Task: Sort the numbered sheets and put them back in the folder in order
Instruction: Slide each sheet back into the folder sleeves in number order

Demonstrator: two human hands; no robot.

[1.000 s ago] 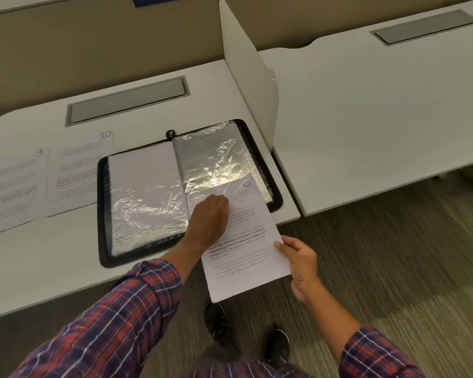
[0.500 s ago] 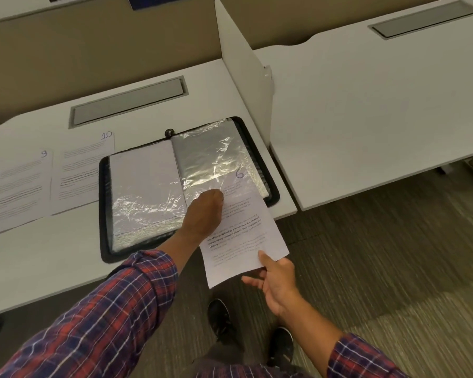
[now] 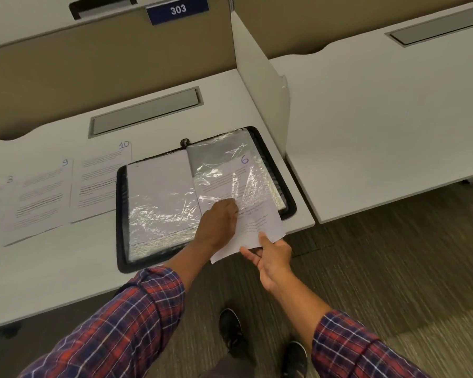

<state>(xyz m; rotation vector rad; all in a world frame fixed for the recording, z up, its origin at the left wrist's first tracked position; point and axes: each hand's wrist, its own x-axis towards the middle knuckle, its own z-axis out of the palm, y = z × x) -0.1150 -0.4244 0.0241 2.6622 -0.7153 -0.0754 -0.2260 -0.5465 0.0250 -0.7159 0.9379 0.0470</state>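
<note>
Sheet 6 (image 3: pixel 254 227) half inside one folder (image 3: pixel 121 219) sleeve
Right grip (image 3: pixel 273 257) pinches its lower edge; left grip's (image 3: pixel 219 225) hold we cannot tell; three loose sheets (image 3: pixel 43 197) lie on the counter (image 3: pixel 66 268).

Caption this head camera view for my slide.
Right hand pinches white sheet numbered 6, partly inside clear plastic sleeve of open black folder.

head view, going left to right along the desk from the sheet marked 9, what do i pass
sheet 9 → sheet 10 → black folder → sheet 6, partly in the right sleeve → white divider → neighbouring desk
</note>
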